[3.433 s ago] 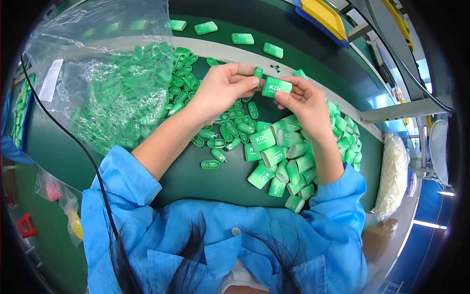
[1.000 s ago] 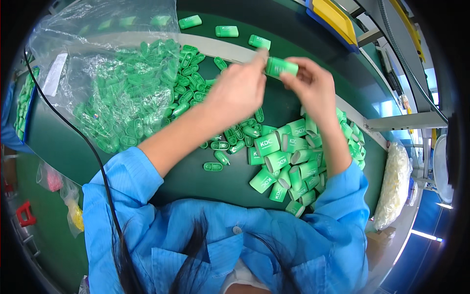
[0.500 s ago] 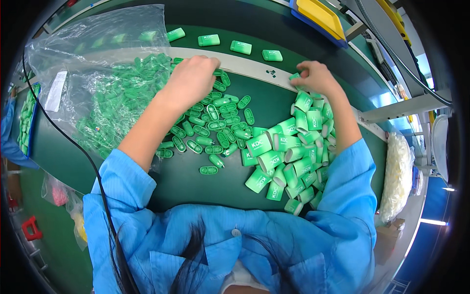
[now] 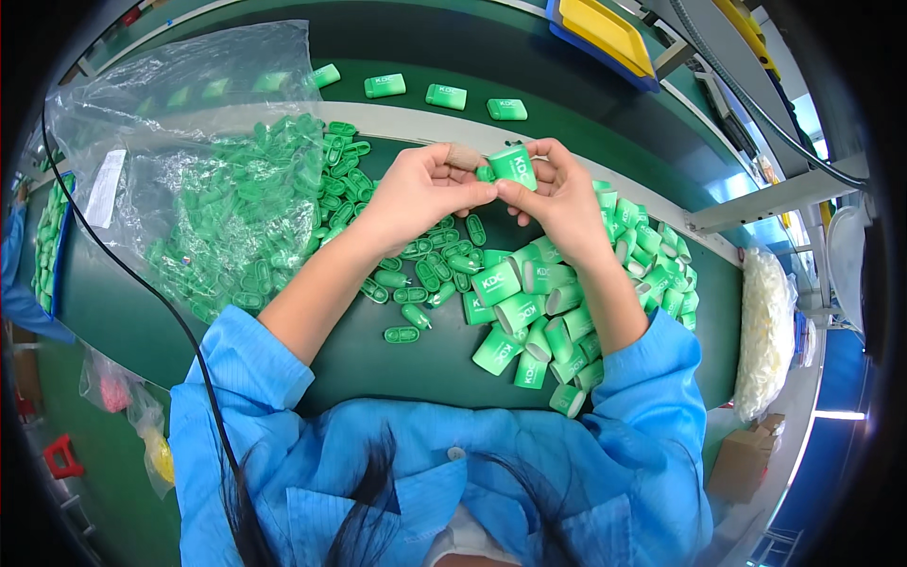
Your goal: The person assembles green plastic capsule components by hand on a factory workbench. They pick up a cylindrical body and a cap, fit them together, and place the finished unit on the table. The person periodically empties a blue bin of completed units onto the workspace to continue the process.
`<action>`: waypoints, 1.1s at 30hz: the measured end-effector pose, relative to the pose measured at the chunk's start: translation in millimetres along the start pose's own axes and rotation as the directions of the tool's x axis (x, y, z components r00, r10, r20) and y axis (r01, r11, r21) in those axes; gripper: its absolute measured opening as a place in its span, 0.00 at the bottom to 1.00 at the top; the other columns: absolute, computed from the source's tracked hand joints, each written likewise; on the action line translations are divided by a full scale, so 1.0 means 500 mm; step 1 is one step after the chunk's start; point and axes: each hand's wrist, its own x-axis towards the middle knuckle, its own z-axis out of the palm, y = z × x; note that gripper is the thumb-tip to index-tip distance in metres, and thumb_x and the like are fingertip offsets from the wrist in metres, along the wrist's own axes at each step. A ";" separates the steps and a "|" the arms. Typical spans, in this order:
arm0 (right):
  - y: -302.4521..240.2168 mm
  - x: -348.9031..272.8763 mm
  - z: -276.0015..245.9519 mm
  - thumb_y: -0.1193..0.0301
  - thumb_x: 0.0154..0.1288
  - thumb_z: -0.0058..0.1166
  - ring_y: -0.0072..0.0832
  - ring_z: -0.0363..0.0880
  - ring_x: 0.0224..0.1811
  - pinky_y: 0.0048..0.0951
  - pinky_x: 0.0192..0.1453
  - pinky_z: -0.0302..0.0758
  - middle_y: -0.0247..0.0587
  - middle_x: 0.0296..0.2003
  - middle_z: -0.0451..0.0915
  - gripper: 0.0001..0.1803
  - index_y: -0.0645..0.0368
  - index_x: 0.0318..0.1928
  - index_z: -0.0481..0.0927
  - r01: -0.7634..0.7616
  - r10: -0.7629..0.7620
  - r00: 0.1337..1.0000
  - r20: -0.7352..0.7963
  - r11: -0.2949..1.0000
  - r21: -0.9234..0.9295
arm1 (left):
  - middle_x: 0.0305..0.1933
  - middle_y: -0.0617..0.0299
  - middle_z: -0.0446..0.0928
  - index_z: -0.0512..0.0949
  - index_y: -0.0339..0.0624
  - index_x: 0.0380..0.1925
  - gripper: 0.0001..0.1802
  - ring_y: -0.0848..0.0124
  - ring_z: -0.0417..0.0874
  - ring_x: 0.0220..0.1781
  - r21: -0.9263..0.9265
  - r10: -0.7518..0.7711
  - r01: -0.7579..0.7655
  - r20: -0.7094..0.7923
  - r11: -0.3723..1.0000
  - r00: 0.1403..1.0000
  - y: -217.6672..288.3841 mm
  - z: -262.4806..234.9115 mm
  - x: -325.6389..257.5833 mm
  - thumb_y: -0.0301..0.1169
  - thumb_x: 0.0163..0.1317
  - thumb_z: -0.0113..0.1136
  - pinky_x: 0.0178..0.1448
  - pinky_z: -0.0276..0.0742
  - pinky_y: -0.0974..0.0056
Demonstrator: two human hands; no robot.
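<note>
Above the middle of the bench, my two hands meet. My right hand [image 4: 564,194] grips a green-and-white printed sleeve [image 4: 514,165], an oval open-ended tube, between thumb and fingers. A small green plastic oval piece [image 4: 485,174] is pinched in my left hand [image 4: 425,184], at the sleeve's left end; whether it has entered the sleeve I cannot tell. One left finger wears a tan covering. Loose green oval plastic pieces [image 4: 436,265] lie below my left hand, spilling from a clear plastic bag [image 4: 255,203]. A heap of similar sleeves [image 4: 543,312] lies under my right forearm.
Beyond the pale rail [image 4: 397,113], several filled-looking green pieces [image 4: 446,96] lie in a spaced row on a green strip. A yellow tray [image 4: 605,33] in a blue one stands at the back. A bag of whitish pieces [image 4: 765,335] sits at right; a black cable [image 4: 142,269] crosses at left.
Both hands have come inward from the bag's edge and the sleeve heap and now meet, each holding a part. The row of green pieces beyond the rail has shifted slightly left.
</note>
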 end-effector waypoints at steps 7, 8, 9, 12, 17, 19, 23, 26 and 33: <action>0.002 -0.015 -0.014 0.75 0.58 0.60 0.19 0.77 0.32 0.20 0.36 0.75 0.36 0.36 0.79 0.17 0.67 0.47 0.75 0.033 -0.032 0.997 -0.071 0.999 0.010 | 0.41 0.60 0.78 0.75 0.34 0.46 0.16 0.74 0.79 0.41 -0.242 0.014 -0.027 -0.056 0.970 0.998 -0.013 -0.002 0.005 0.27 0.58 0.61 0.47 0.77 0.68; 0.000 -0.018 -0.026 0.75 0.58 0.59 0.19 0.77 0.33 0.20 0.38 0.75 0.36 0.36 0.79 0.17 0.67 0.47 0.75 0.066 -0.068 0.997 -0.022 0.996 -0.065 | 0.41 0.59 0.79 0.75 0.34 0.45 0.16 0.73 0.79 0.41 -0.207 0.024 -0.036 -0.061 0.978 0.998 -0.011 -0.003 0.005 0.27 0.58 0.61 0.48 0.77 0.68; 0.001 -0.021 -0.033 0.75 0.59 0.58 0.19 0.76 0.34 0.19 0.39 0.75 0.36 0.37 0.79 0.17 0.67 0.48 0.75 0.101 -0.098 0.995 0.027 0.986 -0.136 | 0.42 0.59 0.79 0.75 0.33 0.45 0.15 0.73 0.80 0.41 -0.170 0.032 -0.042 -0.064 0.984 0.997 -0.011 -0.002 0.005 0.27 0.58 0.61 0.49 0.77 0.68; 0.010 -0.018 -0.031 0.75 0.57 0.60 0.18 0.78 0.35 0.20 0.41 0.75 0.37 0.36 0.80 0.16 0.68 0.45 0.76 0.094 -0.092 0.995 0.029 0.990 -0.103 | 0.42 0.59 0.79 0.76 0.33 0.45 0.15 0.73 0.80 0.41 -0.069 0.078 -0.084 -0.090 0.994 0.993 -0.025 0.001 0.006 0.27 0.58 0.62 0.49 0.77 0.69; 0.031 -0.019 -0.027 0.77 0.56 0.60 0.21 0.79 0.36 0.23 0.43 0.77 0.40 0.36 0.80 0.16 0.68 0.46 0.75 -0.085 0.075 0.996 0.054 0.974 0.209 | 0.40 0.57 0.80 0.77 0.31 0.44 0.16 0.74 0.81 0.39 0.022 0.112 -0.110 -0.114 0.994 0.987 -0.032 0.013 0.001 0.26 0.56 0.63 0.46 0.78 0.70; 0.033 -0.018 -0.026 0.77 0.56 0.60 0.23 0.79 0.37 0.23 0.44 0.77 0.41 0.37 0.80 0.17 0.68 0.46 0.74 -0.092 0.078 0.995 0.061 0.954 0.284 | 0.37 0.56 0.81 0.78 0.30 0.42 0.15 0.74 0.82 0.37 0.049 0.088 -0.081 -0.152 0.995 0.985 -0.035 0.018 -0.003 0.26 0.55 0.63 0.43 0.79 0.70; 0.034 -0.027 -0.025 0.79 0.57 0.58 0.24 0.80 0.37 0.23 0.44 0.78 0.43 0.38 0.80 0.17 0.69 0.48 0.74 -0.038 0.034 0.999 0.019 0.964 0.262 | 0.36 0.53 0.82 0.79 0.30 0.40 0.14 0.72 0.83 0.37 0.196 0.231 -0.205 -0.123 0.959 0.965 -0.021 0.020 -0.008 0.25 0.53 0.64 0.44 0.80 0.69; 0.037 -0.034 -0.021 0.81 0.55 0.59 0.25 0.80 0.38 0.23 0.45 0.78 0.44 0.38 0.80 0.18 0.69 0.47 0.74 0.007 -0.004 1.000 -0.014 0.975 0.221 | 0.35 0.53 0.82 0.79 0.30 0.39 0.14 0.72 0.84 0.37 0.219 0.287 -0.255 -0.127 0.942 0.950 -0.021 0.024 -0.012 0.24 0.52 0.64 0.45 0.80 0.69; 0.023 -0.034 -0.024 0.83 0.53 0.60 0.24 0.80 0.40 0.22 0.46 0.78 0.44 0.38 0.80 0.18 0.70 0.47 0.75 0.055 -0.050 0.998 -0.030 0.985 0.166 | 0.40 0.55 0.81 0.77 0.30 0.45 0.16 0.73 0.82 0.42 0.227 0.266 -0.239 -0.101 0.944 0.959 -0.013 0.030 -0.018 0.23 0.56 0.62 0.49 0.78 0.70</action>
